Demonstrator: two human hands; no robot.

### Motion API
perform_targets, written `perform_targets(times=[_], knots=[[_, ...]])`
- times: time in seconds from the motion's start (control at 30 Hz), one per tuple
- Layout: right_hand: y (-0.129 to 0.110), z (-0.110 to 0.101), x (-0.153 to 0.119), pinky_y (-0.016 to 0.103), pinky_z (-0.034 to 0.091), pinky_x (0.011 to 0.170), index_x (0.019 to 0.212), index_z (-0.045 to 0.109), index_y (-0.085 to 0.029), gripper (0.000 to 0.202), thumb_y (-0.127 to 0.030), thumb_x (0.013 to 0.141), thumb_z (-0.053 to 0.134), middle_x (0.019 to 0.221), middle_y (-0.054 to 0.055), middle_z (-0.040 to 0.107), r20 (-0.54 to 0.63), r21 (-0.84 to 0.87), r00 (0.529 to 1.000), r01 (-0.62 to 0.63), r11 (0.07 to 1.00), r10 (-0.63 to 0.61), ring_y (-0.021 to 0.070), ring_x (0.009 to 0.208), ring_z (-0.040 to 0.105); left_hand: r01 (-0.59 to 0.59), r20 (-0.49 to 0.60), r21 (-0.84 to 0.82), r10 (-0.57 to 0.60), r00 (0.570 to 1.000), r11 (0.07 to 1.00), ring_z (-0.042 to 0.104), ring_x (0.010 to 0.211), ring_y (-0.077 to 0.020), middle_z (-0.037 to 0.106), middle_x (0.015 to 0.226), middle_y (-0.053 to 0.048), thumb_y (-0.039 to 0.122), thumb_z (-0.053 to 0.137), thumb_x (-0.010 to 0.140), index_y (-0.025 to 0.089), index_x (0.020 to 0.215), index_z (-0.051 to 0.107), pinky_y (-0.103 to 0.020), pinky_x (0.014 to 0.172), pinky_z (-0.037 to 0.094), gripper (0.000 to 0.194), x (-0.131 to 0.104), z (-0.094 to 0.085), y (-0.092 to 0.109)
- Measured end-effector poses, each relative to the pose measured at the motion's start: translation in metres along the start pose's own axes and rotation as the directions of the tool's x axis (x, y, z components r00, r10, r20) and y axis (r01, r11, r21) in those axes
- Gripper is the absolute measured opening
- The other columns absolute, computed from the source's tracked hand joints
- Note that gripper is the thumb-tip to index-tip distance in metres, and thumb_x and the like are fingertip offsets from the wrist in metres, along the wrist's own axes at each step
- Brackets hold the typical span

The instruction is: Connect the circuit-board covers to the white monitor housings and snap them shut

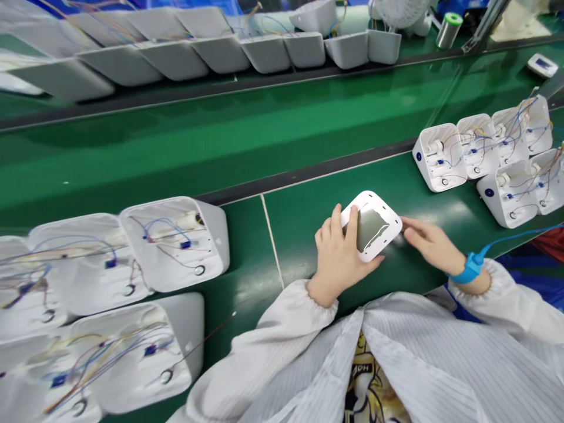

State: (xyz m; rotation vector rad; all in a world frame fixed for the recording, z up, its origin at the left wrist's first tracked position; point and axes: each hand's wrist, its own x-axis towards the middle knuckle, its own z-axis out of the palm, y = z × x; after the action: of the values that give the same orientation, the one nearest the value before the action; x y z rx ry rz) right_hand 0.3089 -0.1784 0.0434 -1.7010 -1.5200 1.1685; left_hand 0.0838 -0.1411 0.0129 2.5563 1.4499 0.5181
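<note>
A white rounded-square display panel [373, 228] with a grey screen tilts above the green bench in front of me. Small dark slots run along its white border. My left hand [341, 249] is closed around the panel's left side, one finger lying over the border and screen edge. At the panel's right corner is my right hand [429, 241], its thumb and forefinger closed on that corner. A blue wrist strap [470, 269] with a cord circles my right wrist.
Open white housings with wires [176, 244] stand on the left; more housings [443, 155] stand on the right. Another row of housings [264, 54] lines the far shelf, near a solder spool [449, 30]. A small white device [543, 66] lies at the far right.
</note>
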Motion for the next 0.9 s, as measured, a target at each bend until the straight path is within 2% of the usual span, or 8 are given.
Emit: perform_targets(times=[0.1,0.2,0.3,0.4,0.5,0.7,0.83,0.9], knots=[[0.003,0.026,0.007,0.049,0.049,0.104,0.146,0.047,-0.018,0.073,-0.053,0.085,0.066,0.143,0.014,0.056,-0.114,0.023,0.985,0.136,0.99,-0.133,0.0299,0.127,0.057,0.105,-0.095,-0.006,-0.105,0.99,0.994,0.042,0.13,-0.0501,0.021,0.157,-0.034,0.086,0.061,0.066,0.009,0.157,0.023,-0.061,0.099,0.039,0.126,-0.019,0.009,0.01],[0.0,0.031,0.026,0.049,0.049,0.105,0.143,0.049,-0.02,0.066,-0.044,0.084,0.069,0.137,0.011,0.061,-0.032,0.086,0.989,0.148,0.985,-0.146,0.0277,0.122,0.06,0.063,-0.109,-0.13,-0.078,0.991,0.99,0.035,0.141,-0.0495,0.015,0.161,-0.032,0.081,0.053,0.078,0.011,0.161,0.007,-0.06,0.103,0.04,0.118,-0.025,0.012,0.003],[-0.004,0.021,0.042,0.051,0.048,0.106,0.143,0.048,-0.022,0.067,-0.042,0.083,0.071,0.138,0.009,0.06,0.075,0.099,0.986,0.142,0.985,-0.15,0.0283,0.125,0.058,0.098,-0.084,-0.386,-0.141,0.986,0.917,0.038,0.146,-0.0368,0.024,0.161,-0.027,0.065,0.042,0.094,0.013,0.16,-0.007,-0.05,0.108,0.043,0.097,0.002,0.004,-0.02],[-0.007,0.015,0.047,0.052,0.047,0.107,0.144,0.047,-0.022,0.068,-0.042,0.083,0.072,0.139,0.01,0.059,0.112,0.095,0.984,0.126,0.987,-0.136,0.0289,0.126,0.057,0.148,-0.108,-0.534,-0.241,0.964,0.832,0.049,0.137,-0.0302,0.029,0.16,-0.024,0.061,0.038,0.098,0.014,0.161,0.005,-0.045,0.111,0.043,0.086,0.047,-0.006,-0.039],[-0.009,0.015,0.046,0.05,0.046,0.109,0.143,0.047,-0.022,0.067,-0.04,0.084,0.072,0.139,0.01,0.058,0.138,0.109,0.981,0.119,0.987,-0.134,0.0276,0.126,0.057,0.205,-0.023,-0.561,-0.263,0.964,0.802,0.056,0.129,-0.0298,0.052,0.145,-0.02,0.061,0.04,0.097,0.014,0.16,0.015,-0.046,0.105,0.046,0.082,0.075,-0.011,-0.045],[-0.008,0.012,0.05,0.05,0.045,0.11,0.144,0.045,-0.021,0.07,-0.04,0.083,0.073,0.142,0.01,0.057,0.152,0.139,0.983,0.085,0.987,-0.106,0.0279,0.129,0.056,0.273,0.073,-0.578,-0.285,0.956,0.769,0.066,0.108,-0.0261,0.071,0.115,-0.01,0.051,0.042,0.098,0.019,0.143,0.052,-0.043,0.097,0.05,0.056,0.076,-0.011,-0.044],[-0.008,0.009,0.061,0.047,0.044,0.112,0.145,0.043,-0.021,0.074,-0.044,0.082,0.073,0.147,0.012,0.053,0.219,0.318,0.958,0.107,0.942,-0.183,0.0271,0.132,0.055,0.288,0.033,-0.697,-0.371,0.928,0.657,0.068,0.099,-0.0225,0.072,0.107,-0.009,0.052,0.042,0.099,0.018,0.136,0.056,-0.038,0.09,0.052,0.052,0.071,-0.003,-0.033],[-0.012,0.012,0.069,0.046,0.047,0.108,0.142,0.046,-0.019,0.071,-0.051,0.082,0.07,0.143,0.013,0.056,0.132,0.323,0.978,0.115,0.939,-0.165,0.0271,0.127,0.058,0.288,-0.008,-0.73,-0.43,0.903,0.62,0.067,0.102,-0.0228,0.071,0.112,-0.01,0.052,0.044,0.098,0.017,0.134,0.056,-0.038,0.091,0.052,0.052,0.069,0.003,-0.025]])
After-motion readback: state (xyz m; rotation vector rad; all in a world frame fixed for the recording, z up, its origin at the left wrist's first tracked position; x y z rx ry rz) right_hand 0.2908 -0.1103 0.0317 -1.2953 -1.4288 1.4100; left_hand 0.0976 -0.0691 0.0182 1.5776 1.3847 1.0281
